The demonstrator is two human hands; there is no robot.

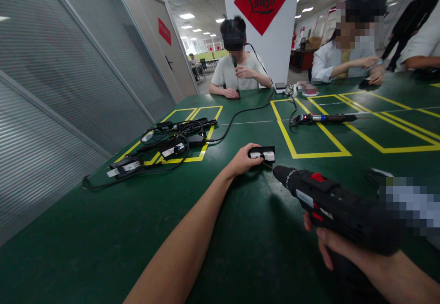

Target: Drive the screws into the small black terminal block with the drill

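My left hand grips a small black box-shaped part with white labels by its left end, close to the green tabletop. My right hand is wrapped around the handle of a black cordless drill with red switches. The drill's chuck points left toward the labelled part, and a thin bit reaches its near side. Whether the bit touches the part I cannot tell. The lower drill handle is dark and partly cut off by the frame.
Black adapters and cables lie in a heap at the left. A pen-shaped electric screwdriver rests at the right between yellow tape lines. A long cable crosses the table. Two people sit across, wearing headsets. A pixelated object lies at right.
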